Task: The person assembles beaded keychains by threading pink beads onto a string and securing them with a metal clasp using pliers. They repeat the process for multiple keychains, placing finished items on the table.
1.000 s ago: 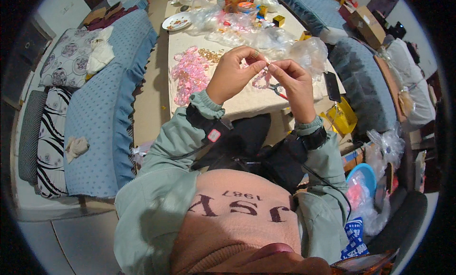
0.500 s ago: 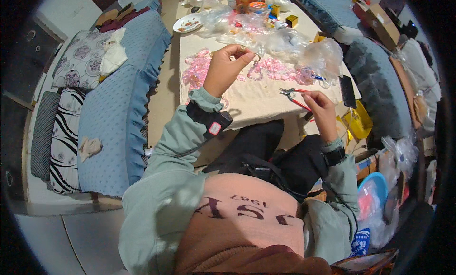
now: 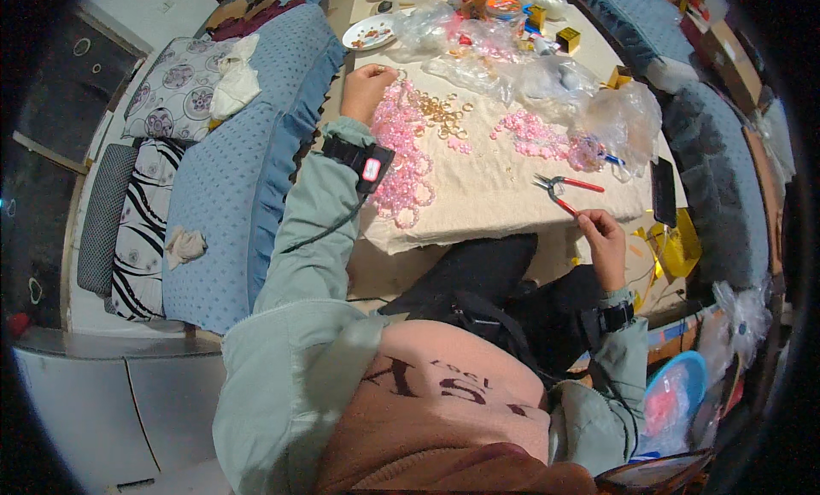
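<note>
My left hand (image 3: 367,92) is at the far left of the table, over the upper end of a heap of pink beaded bracelets (image 3: 395,153). Its fingertips are pinched together; whatever lies between them is too small to name. Beside the heap sit many gold rings (image 3: 444,112). My right hand (image 3: 605,249), at the table's front edge, pinches the end of one red handle of a pair of pliers (image 3: 559,187). The pliers' jaws point left and their handles are spread. Farther back lies a second cluster of pink beads (image 3: 530,134).
Crumpled clear plastic bags (image 3: 555,83) cover the far part of the cream tablecloth (image 3: 487,200). A white plate (image 3: 369,34) stands far left, small gold boxes (image 3: 567,40) far right. A black phone (image 3: 663,192) lies at the right edge. Blue-covered sofas (image 3: 239,179) flank the table.
My left hand has moved left from mid-table to the bracelet heap, uncovering the gold rings. The bracelet dangling from it no longer shows separately. My right hand stays by the pliers.
</note>
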The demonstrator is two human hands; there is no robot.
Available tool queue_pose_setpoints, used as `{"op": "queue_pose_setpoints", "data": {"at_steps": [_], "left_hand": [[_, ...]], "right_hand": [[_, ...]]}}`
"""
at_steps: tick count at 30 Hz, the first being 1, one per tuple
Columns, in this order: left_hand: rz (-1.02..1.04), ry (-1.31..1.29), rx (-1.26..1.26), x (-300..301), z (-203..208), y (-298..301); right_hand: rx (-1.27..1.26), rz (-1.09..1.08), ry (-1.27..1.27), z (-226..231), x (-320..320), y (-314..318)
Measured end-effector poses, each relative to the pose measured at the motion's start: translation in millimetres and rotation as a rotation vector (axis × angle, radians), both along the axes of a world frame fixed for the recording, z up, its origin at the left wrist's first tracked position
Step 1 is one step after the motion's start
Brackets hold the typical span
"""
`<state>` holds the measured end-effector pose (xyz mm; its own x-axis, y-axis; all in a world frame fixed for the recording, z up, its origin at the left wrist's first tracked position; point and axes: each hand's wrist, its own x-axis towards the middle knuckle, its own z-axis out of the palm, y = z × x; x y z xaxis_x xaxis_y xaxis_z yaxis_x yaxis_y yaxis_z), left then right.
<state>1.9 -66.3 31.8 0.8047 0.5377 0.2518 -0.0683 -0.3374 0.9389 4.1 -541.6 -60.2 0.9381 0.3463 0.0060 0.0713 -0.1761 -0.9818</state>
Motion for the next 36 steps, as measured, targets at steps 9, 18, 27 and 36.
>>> {"op": "queue_pose_setpoints", "data": {"at_steps": [9,18,27,36], "left_hand": [[0.2,0.311,0.372,29,-60,92],[-0.129,0.202,0.468,49,-37,-65],[-0.402,0.165,0.274,39,-65,-171],[-0.472,0.232,-0.135,-19,-66,-161]], "right_hand": [[-0.085,-0.099,-0.255,-2,13,12],[-0.424,-0.054,-0.577,13,30,31],[-0.575,-0.197,-0.885,20,70,41],[-0.664,-0.079,-0.792,13,87,49]]}}
